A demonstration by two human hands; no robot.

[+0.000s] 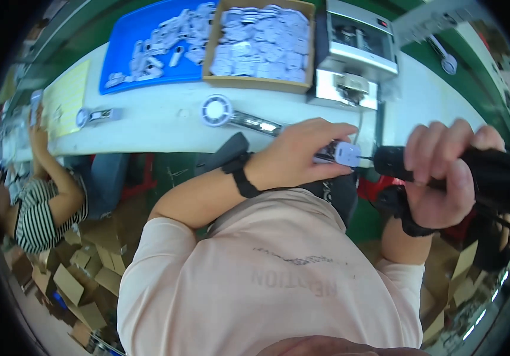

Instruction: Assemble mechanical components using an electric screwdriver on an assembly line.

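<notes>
At the far left of the frame, a co-worker point(47, 219) in a striped shirt, one hand raised beside a yellow sheet point(68, 98). At upper left, on the white table point(154, 118), a small round-headed piece point(92, 117); above it, a blue tray point(117, 50) of white parts point(175, 32). At upper centre, a pale fan head point(216, 111) with a clear handle point(258, 123), just below a cardboard box point(261, 84) of pale pieces point(261, 50). Right of centre, the left hand point(299, 145), thumb and finger pinching a pale end piece point(347, 154) from both sides; cannot tell whether joined to that handle under the hand. Above, a silver machine point(359, 50). At right, a black power driver point(394, 163), bit pointed at the end piece, cannot tell if touching; around the driver, the right hand point(442, 172), fingers curled tight.
</notes>
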